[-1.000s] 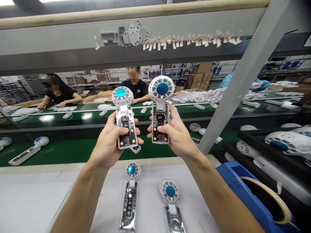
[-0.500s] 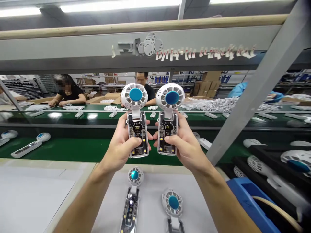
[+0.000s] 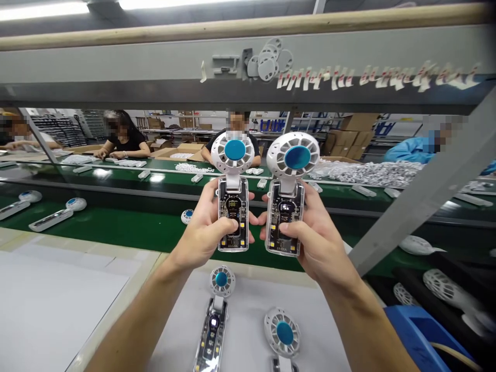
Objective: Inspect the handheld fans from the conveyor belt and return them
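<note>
I hold two small handheld fans upright side by side in front of me. Each has a round white head with a blue hub and a clear body with a circuit board inside. My left hand point(image 3: 203, 235) grips the left fan point(image 3: 233, 194), thumb on its front; its small display is lit. My right hand point(image 3: 315, 237) grips the right fan point(image 3: 289, 199), thumb pressed on its body. Below them two more fans lie on the white bench: one point(image 3: 215, 320) under my left hand, another point(image 3: 282, 336) under my right.
A green conveyor belt point(image 3: 116, 227) runs across behind the bench with more fans point(image 3: 54, 217) on it. Several people sit at a far belt. A grey slanted post point(image 3: 426, 191) stands at right, a blue bin point(image 3: 418, 336) at lower right, white fan heads point(image 3: 445, 289) beside it.
The camera has swung left and both hands with their fans have shifted slightly right in view. The left fan's display has come on. The grips are unchanged.
</note>
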`<state>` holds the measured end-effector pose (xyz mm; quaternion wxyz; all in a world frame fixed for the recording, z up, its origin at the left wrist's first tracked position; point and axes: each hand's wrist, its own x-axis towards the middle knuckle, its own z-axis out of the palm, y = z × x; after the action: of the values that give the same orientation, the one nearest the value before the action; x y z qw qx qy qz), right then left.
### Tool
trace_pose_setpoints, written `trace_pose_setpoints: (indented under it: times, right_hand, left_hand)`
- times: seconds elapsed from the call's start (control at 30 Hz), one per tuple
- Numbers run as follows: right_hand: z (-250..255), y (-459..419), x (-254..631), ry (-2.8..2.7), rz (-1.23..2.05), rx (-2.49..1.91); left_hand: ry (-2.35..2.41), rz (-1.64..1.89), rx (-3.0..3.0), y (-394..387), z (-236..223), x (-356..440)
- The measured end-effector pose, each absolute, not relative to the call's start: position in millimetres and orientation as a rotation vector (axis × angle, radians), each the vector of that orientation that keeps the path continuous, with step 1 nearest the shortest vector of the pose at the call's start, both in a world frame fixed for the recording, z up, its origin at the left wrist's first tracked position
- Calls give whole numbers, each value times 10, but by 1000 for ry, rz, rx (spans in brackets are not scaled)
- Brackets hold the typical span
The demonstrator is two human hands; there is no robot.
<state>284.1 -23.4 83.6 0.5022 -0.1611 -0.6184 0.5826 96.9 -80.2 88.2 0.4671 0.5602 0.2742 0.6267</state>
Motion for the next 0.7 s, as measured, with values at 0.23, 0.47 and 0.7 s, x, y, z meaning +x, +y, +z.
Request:
trace_pose_setpoints:
  times: [0.23,0.47,0.7]
  right_hand:
    - [840,-281,2815,-1481,1424,-404]
    - [841,-278,2827,-1506,1422,-382]
    - [854,-269,2845,-1486,1384,-442]
  left_hand:
    - [682,1555,1290,-830,931,1021]
    - [688,1579,1246,-845,939,1055]
    - [634,1603,1222,-827,904,1070]
